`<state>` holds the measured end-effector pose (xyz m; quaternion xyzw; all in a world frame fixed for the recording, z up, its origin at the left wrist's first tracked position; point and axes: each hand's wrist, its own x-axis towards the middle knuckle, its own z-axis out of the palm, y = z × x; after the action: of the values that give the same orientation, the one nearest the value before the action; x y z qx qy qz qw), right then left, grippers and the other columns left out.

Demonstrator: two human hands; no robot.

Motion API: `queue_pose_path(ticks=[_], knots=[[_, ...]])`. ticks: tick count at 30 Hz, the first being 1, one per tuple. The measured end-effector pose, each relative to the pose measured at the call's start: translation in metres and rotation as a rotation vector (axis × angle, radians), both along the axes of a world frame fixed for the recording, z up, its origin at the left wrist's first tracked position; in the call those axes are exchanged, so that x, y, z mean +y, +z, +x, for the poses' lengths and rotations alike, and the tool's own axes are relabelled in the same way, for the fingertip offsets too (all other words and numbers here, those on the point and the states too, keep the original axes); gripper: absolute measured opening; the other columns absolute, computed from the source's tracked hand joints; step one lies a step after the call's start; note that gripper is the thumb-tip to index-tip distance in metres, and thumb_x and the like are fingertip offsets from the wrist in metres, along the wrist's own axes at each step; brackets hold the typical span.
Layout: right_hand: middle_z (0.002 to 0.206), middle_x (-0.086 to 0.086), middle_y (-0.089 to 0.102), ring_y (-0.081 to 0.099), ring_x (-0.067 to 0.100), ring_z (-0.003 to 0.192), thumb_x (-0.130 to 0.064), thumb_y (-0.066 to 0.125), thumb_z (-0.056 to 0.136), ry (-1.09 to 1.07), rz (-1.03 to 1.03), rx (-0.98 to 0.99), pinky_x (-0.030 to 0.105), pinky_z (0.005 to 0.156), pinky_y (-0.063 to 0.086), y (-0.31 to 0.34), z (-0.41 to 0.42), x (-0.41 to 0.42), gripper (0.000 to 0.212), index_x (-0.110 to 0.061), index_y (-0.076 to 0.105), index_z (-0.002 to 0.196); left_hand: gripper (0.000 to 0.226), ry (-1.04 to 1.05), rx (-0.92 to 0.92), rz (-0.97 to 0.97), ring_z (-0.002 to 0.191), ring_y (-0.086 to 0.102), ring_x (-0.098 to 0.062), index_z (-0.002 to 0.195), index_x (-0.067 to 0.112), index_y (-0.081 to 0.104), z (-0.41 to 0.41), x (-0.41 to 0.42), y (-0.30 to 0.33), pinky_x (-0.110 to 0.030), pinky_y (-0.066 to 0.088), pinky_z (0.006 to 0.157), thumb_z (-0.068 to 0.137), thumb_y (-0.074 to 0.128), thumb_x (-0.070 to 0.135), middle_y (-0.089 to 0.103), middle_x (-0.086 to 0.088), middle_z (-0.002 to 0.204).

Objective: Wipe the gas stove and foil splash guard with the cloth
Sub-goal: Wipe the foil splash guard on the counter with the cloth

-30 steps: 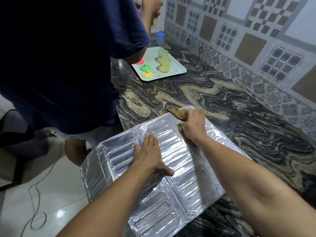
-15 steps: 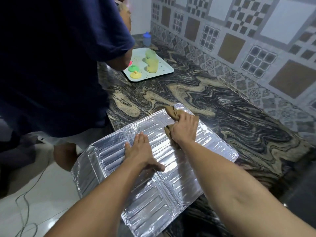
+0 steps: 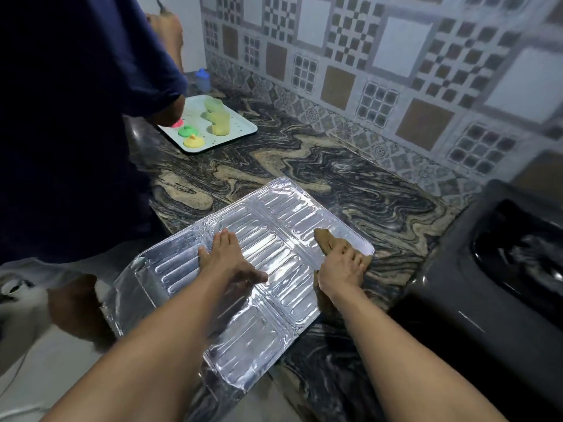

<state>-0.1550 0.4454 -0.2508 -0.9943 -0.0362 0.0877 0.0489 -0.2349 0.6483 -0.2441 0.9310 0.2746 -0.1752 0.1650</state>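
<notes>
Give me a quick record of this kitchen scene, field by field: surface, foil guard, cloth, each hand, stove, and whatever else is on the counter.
surface: dark swirled stone counter
foil guard: foil splash guard lying flat, overhanging the counter's front edge
cloth: brown cloth at the guard's right edge
left hand: left hand pressed flat on the foil
right hand: right hand grips the cloth
stove: black gas stove at right, untouched
other: white tray with coloured cups; second person standing left
</notes>
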Motion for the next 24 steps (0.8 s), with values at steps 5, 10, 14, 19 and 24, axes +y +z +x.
queue_pose_path(ticks=[5,10,14,19,24], knots=[[0.13,0.019,0.056,0.055,0.037,0.118,-0.012,0.051,0.09,0.092,-0.082,0.163,0.04,0.093,0.046,0.032,-0.041,-0.011,0.043,0.003,0.045,0.13,0.143,-0.009,-0.019,-0.014,0.148,-0.012,-0.027,0.153,0.009,-0.009,-0.002,-0.005,0.005,-0.059,-0.002,0.116,0.056,0.07,0.077,-0.016,-0.011,0.16],[0.12,0.018,0.061,0.059,0.035,0.109,-0.005,0.047,0.088,0.201,-0.077,0.238,0.034,0.081,0.047,0.076,-0.081,-0.033,0.033,-0.007,0.058,0.119,0.146,0.031,-0.081,0.032,0.148,-0.011,-0.033,0.152,0.006,-0.008,-0.007,-0.005,0.002,-0.055,0.002,0.118,0.052,0.063,0.085,-0.016,-0.018,0.159],[0.141,0.026,0.041,0.052,0.042,0.118,-0.013,0.05,0.084,0.084,-0.048,0.242,0.046,0.096,0.047,0.072,-0.105,-0.039,0.046,-0.005,0.05,0.129,0.143,0.062,-0.149,0.092,0.147,-0.012,-0.034,0.151,0.002,-0.006,-0.011,-0.009,-0.005,-0.052,0.001,0.118,0.056,0.049,0.092,-0.014,-0.02,0.159],[0.158,0.017,0.014,0.022,0.044,0.141,-0.028,0.051,0.091,0.176,-0.194,0.16,0.054,0.108,0.032,0.053,-0.124,-0.041,0.058,-0.004,0.038,0.142,0.105,0.139,-0.29,0.033,0.148,0.0,-0.035,0.151,0.0,0.016,-0.006,-0.005,-0.011,-0.048,0.004,0.118,0.082,0.039,0.077,0.0,-0.019,0.161],[0.154,0.011,0.031,0.023,0.031,0.143,-0.041,0.041,0.097,0.538,-0.075,0.027,0.052,0.116,0.018,0.03,-0.125,-0.033,0.053,-0.015,0.035,0.143,0.039,0.213,-0.497,-0.061,0.118,0.049,-0.035,0.112,-0.006,0.058,-0.006,0.017,-0.008,-0.043,0.045,0.098,0.084,0.067,0.02,0.048,-0.02,0.133]])
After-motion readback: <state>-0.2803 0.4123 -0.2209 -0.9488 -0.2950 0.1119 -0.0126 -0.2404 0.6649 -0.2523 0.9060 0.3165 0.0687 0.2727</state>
